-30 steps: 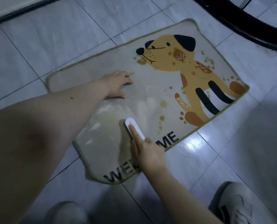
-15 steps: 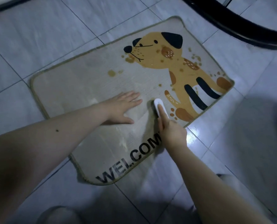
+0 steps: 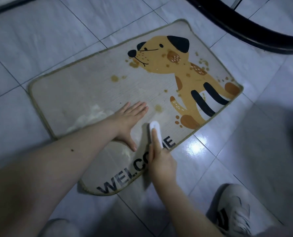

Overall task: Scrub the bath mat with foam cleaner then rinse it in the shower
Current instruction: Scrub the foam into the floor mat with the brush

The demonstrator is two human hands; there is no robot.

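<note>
Nearest the camera, a pale shoe (image 3: 234, 214) stands on the tiled floor (image 3: 39, 31) at the lower right, just off the mat's front edge. Both forearms reach forward from here onto the bath mat (image 3: 84, 93), which lies flat on the tiles at an angle, its "WELCOME" lettering along the near edge.

The right hand (image 3: 161, 163) grips a small white brush (image 3: 156, 132), fingers curled round its body and the forefinger laid straight along its back, pressing it down onto the mat just above the lettering. Beside it, the left hand (image 3: 130, 120) lies flat on the mat, fingers straight and spread, holding nothing, apparently pinning the mat so it does not slide.

Farther out, a patch of white foam (image 3: 91, 117) sits on the mat left of the left forearm, with a smaller smear near the left thumb. Beyond the hands is the printed dog (image 3: 173, 65), and brown stains (image 3: 115, 78) dot the fabric around it. A dark curved rim (image 3: 245, 29) crosses the far right corner; what it belongs to I cannot tell.

The scrubbing step looks to be in hand, with rinsing not yet begun. The next move likely calls for firm strokes toward the unworked foam and the stains, with the flat hand bracing the mat.
</note>
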